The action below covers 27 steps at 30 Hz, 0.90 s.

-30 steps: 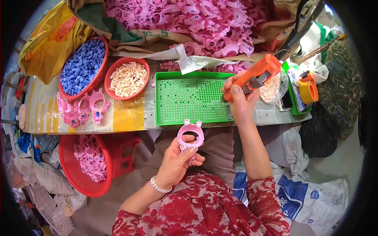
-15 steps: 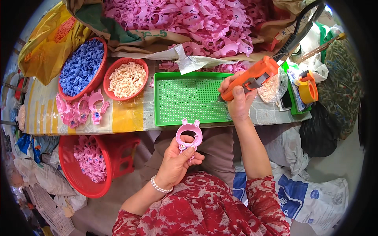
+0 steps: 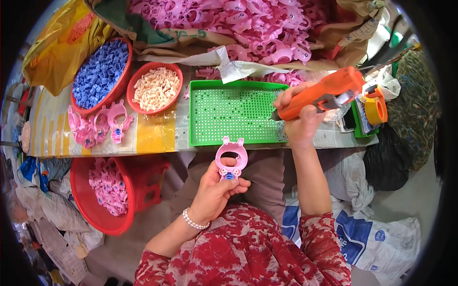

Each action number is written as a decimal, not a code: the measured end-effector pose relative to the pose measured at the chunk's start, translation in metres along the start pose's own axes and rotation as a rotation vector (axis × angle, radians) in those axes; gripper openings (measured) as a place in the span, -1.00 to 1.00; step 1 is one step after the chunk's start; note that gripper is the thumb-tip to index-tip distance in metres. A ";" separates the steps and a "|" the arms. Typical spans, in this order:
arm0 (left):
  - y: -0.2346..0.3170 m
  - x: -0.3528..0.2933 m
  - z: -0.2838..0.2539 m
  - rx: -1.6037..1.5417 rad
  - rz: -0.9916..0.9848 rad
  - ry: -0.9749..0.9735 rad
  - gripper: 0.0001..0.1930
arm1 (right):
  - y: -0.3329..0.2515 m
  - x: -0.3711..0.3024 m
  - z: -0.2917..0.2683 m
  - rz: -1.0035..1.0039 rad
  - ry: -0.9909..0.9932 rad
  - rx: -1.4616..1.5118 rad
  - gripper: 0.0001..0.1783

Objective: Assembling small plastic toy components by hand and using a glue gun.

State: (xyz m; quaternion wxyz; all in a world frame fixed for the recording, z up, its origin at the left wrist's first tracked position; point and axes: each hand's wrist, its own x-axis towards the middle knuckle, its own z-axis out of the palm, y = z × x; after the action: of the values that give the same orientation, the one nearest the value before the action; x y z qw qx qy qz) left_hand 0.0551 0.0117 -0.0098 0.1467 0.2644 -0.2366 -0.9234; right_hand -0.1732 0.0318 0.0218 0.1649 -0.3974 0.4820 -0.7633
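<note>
Above my lap, my left hand (image 3: 215,187) pinches the lower end of a pink plastic animal-shaped ring (image 3: 242,158). Two small ears stick up from its top, and a blue piece (image 3: 229,176) sits at its base beside my thumb. My right hand (image 3: 303,125) is wrapped around an orange electric screwdriver (image 3: 329,90), whose dark tip points left over the right end of the green tray (image 3: 192,117). The screwdriver tip is apart from the pink ring. Small dark specks dot the tray's perforated bottom.
Blue parts fill a red basin (image 3: 129,59); cream pieces lie in a smaller red basket (image 3: 179,81). Several pink parts (image 3: 117,119) rest on the table's left. A red basket (image 3: 82,205) stands below. Pink parts (image 3: 238,33) heap up behind. Yellow tape (image 3: 374,111) stands right.
The pink ring has turned in my left hand, so its blue piece now shows. My right hand has shifted slightly right with the screwdriver. The view has tilted a little.
</note>
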 end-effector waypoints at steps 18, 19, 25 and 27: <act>-0.004 0.002 0.008 -0.002 0.024 0.016 -0.65 | -0.046 -0.073 0.046 0.155 -0.298 0.296 -0.09; -0.004 0.002 0.009 -0.012 0.028 0.008 -0.65 | -0.047 -0.074 0.047 0.155 -0.298 0.296 -0.09; -0.005 0.000 0.009 0.021 0.028 0.002 -0.66 | -0.047 -0.078 0.051 0.232 -0.221 0.263 -0.12; -0.006 0.000 0.011 0.032 0.032 0.006 -0.66 | -0.042 -0.081 0.051 0.227 -0.206 0.273 -0.14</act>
State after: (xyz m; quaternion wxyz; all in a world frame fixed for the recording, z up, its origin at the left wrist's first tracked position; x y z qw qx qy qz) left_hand 0.0481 0.0203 -0.0049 0.1578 0.2658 -0.2548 -0.9162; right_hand -0.0772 0.0724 0.0327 0.3504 -0.3904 0.3964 -0.7535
